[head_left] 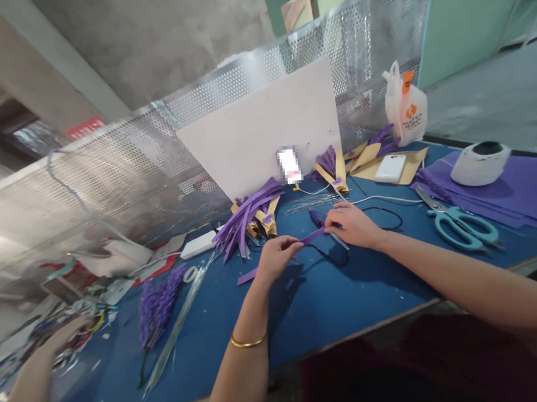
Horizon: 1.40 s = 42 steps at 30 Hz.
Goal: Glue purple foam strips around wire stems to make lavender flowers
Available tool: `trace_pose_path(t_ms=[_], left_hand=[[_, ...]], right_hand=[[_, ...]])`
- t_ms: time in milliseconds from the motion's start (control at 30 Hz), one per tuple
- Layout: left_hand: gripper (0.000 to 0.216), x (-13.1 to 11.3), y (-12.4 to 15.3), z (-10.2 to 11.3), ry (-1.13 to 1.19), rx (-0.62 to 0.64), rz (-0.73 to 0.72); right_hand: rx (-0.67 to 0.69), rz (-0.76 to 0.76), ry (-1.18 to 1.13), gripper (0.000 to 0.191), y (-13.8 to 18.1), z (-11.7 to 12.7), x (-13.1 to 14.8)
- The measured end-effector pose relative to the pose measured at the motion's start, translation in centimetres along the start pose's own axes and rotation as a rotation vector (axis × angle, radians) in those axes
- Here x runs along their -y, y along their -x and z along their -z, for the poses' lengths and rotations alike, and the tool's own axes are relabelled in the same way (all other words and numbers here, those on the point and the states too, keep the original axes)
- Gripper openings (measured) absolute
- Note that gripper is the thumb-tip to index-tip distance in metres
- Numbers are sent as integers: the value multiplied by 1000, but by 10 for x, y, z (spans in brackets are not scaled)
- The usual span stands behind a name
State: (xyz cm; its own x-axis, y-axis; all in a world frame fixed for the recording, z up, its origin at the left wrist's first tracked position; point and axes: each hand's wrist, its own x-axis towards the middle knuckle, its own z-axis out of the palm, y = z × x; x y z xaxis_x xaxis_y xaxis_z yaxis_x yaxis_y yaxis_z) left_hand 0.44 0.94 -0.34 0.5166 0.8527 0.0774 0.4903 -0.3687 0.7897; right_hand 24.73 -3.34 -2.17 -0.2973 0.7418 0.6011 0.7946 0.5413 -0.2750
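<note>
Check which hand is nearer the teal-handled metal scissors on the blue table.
Right. The right hand lies left of the teal-handled metal scissors, not touching them; the left hand is farther left, pinching a purple paper strip.

The strip (311, 237) pinched between the left hand (276, 258) and right hand (352, 225) is purple, against a deep blue table (338, 306). A gold bangle (248, 342) rings the left wrist. Right of the right hand lie teal scissors (463, 228); beyond both hands, a silver hole-dotted screen (125, 173).
</note>
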Motion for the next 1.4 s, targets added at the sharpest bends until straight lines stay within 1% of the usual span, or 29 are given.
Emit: trace_pose_path(t_ms=[67,133,233,333,433,567,667,800,933,1033,1100,1167,1267,1400], left_hand=[[28,-5,3,-10,0,-33,-9],[26,-7,4,-18,-70,-75,-44],[25,-8,4,-23,-186,-175,-60],[23,-9,5,-28,-193,-226,-72],[24,-13,8,-34,-167,-212,-138],[19,-16,11,-39,-214,-219,-197],[17,-16,12,-40,-249,-239,-201],[17,-16,13,-40,-192,-243,-208],[16,-18,15,-41,-257,-237,-234],[16,-18,15,-42,-255,-254,-215],[18,-18,14,-42,-202,-239,-212],[20,-19,14,-43,-167,-189,-239],[18,-21,14,-44,-191,-114,-277],[18,-22,16,-44,-170,-150,-254]], right_hand=[[-38,47,-1,12,5,1,2],[-53,83,7,12,7,3,2],[-77,119,20,13,7,8,2],[-126,138,39,14,6,9,5],[-157,158,41,14,7,8,10],[-131,220,44,14,9,8,17],[-119,237,49,15,10,9,20],[-124,233,52,17,9,9,20],[-107,294,50,16,9,7,20],[-108,296,30,14,9,7,20],[-109,292,18,13,9,7,20],[-90,304,15,14,9,7,20],[-32,334,10,16,9,6,20],[-15,323,-4,17,9,5,20]])
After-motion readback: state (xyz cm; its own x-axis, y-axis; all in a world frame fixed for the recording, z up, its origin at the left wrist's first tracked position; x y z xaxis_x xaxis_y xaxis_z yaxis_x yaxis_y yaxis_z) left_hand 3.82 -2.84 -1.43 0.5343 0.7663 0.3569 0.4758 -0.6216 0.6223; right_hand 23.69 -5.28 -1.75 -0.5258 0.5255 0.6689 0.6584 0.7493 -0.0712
